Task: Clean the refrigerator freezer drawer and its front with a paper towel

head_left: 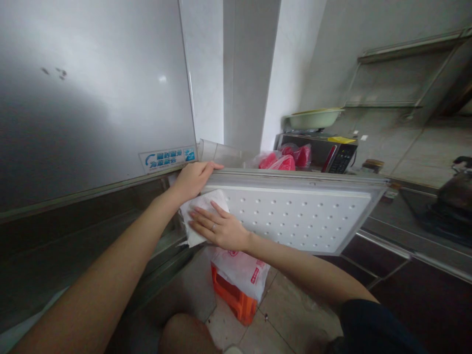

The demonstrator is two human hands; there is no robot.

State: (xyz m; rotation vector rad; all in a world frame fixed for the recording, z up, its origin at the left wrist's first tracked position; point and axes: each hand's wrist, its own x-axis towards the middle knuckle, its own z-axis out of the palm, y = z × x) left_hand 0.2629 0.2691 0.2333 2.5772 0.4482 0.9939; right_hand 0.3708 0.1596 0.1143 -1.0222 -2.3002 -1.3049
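A lower fridge door (295, 216) stands swung out, its white dimpled inner panel facing me. My left hand (193, 179) curls over the door's top edge near the hinge side, fingers wrapped round the rim. My right hand (217, 227) lies flat, fingers stretched out, pressing a white cloth or paper towel (202, 204) against the inner panel's left end. A ring shows on one finger. The upper fridge door (92, 98), silver with a blue sticker (167, 158), is closed at the left.
An orange crate (234, 300) with a white plastic bag (241, 270) sits on the tiled floor under the door. Behind are red bags (283, 160), a microwave (330, 153) with a green basin (315, 118) on top, and a dark counter (424, 221) at right.
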